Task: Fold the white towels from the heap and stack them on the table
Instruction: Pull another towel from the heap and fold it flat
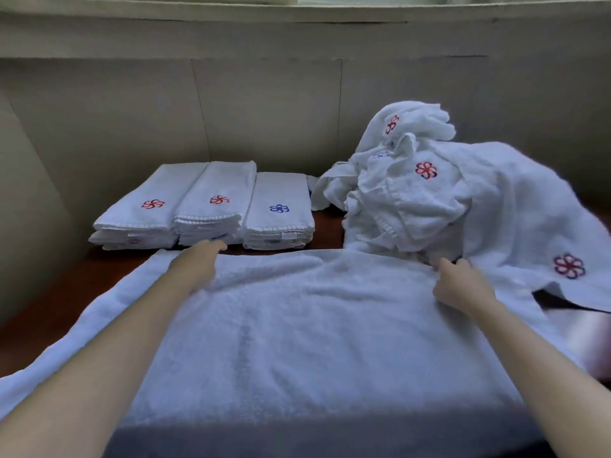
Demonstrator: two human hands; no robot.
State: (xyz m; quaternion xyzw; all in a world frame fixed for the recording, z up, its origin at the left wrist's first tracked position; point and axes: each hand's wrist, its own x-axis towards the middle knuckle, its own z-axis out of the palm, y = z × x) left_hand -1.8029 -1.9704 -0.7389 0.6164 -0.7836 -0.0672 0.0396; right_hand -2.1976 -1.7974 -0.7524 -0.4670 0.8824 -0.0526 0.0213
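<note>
Wall: pale panelled wall [264,104] runs behind the dark wooden worktop [43,309].
Worktop left edge: bare brown wood shows left of the spread towel, the widest free strip in view.
Folded stacks: three stacks [205,209] stand side by side at the back left, touching each other; two carry red flower marks, the right one a blue mark. A narrow gap of wood lies between them and the spread towel's far edge.
Spread towel: a white towel [297,325] lies flat across the middle, its near edge hanging off the front.
Left hand: the left hand [195,262] rests on the towel's far edge, fingers extended and relaxed.
Right hand: the right hand [458,282] pinches the far edge with curled fingers.
Heap: unfolded towels [446,193] pile up at the back right, touching the spread towel.
</note>
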